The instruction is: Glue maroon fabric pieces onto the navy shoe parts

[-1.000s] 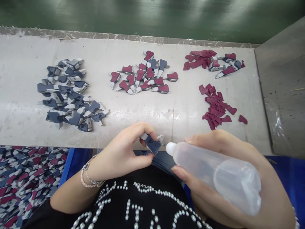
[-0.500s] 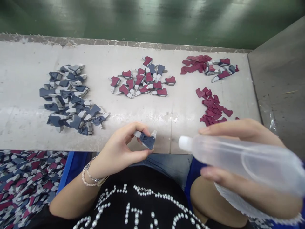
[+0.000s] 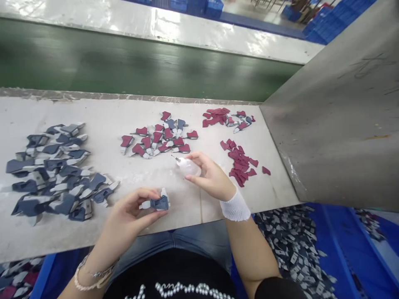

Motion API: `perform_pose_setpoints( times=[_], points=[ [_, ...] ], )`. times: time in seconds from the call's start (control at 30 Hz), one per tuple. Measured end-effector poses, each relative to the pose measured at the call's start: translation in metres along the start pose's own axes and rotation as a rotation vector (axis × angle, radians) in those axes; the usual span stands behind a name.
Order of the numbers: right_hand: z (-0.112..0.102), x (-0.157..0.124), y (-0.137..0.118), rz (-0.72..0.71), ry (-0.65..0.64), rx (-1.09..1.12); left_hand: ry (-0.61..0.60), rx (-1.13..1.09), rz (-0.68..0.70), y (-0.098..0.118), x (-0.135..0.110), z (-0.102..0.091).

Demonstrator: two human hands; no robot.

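My left hand (image 3: 129, 216) pinches a small blue-and-grey plastic piece (image 3: 156, 203) between thumb and fingers, just above the near edge of the white table (image 3: 187, 199). My right hand (image 3: 208, 174), with a white mesh band on the wrist, holds a small clear squeeze bottle (image 3: 187, 166) over the table, its nozzle pointing left towards the pile of red-and-grey pieces (image 3: 158, 139). The two hands are apart, the bottle a little beyond and right of the held piece.
A heap of blue-and-grey pieces (image 3: 52, 170) lies at the left. Loose red pieces (image 3: 240, 160) lie right of my right hand, with another red cluster (image 3: 226, 118) behind. A grey panel (image 3: 336, 124) walls the right side. Blue bins of pieces (image 3: 296, 249) sit below the table.
My right hand has moved away from the camera and forward over the table with the bottle. The view has tilted up and shifted right. My left hand keeps its hold on the piece.
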State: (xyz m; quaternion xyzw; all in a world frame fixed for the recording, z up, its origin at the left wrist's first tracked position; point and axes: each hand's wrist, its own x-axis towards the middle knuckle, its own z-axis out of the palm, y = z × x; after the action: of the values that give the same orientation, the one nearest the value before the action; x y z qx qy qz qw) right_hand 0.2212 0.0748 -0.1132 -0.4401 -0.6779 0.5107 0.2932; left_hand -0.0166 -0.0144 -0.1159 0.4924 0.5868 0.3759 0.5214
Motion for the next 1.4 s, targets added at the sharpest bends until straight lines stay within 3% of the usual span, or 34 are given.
perform_pose_setpoints(
  times=[0.2,0.3,0.47,0.6,0.73,0.9,1.0,1.03,1.1,1.23,1.4],
  points=[
    [0.008,-0.006,0.003,0.007,0.098,-0.125,0.000,-0.026,-0.040,-0.002,0.000,0.004],
    [-0.021,-0.022,0.006,0.072,0.191,-0.221,-0.003,-0.023,-0.020,0.000,-0.001,0.005],
    [-0.087,-0.037,0.034,0.323,0.503,-0.476,-0.032,0.036,0.030,0.001,0.001,0.007],
    [-0.099,-0.029,0.056,0.428,0.505,-0.582,-0.067,0.051,0.045,0.001,0.002,0.012],
    [-0.099,-0.027,0.055,0.426,0.478,-0.550,-0.085,0.039,0.070,0.001,0.003,0.016],
    [-0.082,-0.054,0.011,0.335,0.386,-0.353,-0.056,0.049,0.135,0.000,0.002,0.024],
    [-0.050,-0.073,-0.021,0.279,0.172,-0.198,-0.034,0.025,0.170,-0.002,0.001,0.033],
    [-0.037,-0.077,-0.029,0.263,0.058,-0.069,-0.027,0.021,0.180,-0.003,0.001,0.036],
    [-0.012,-0.081,-0.037,0.291,-0.049,0.191,-0.021,0.029,0.206,-0.005,0.000,0.041],
    [0.019,-0.076,-0.035,0.332,-0.036,0.395,0.005,0.077,0.313,-0.003,-0.002,0.046],
    [0.023,-0.067,-0.029,0.324,0.023,0.342,0.022,0.139,0.421,0.001,-0.005,0.045]
  ],
)
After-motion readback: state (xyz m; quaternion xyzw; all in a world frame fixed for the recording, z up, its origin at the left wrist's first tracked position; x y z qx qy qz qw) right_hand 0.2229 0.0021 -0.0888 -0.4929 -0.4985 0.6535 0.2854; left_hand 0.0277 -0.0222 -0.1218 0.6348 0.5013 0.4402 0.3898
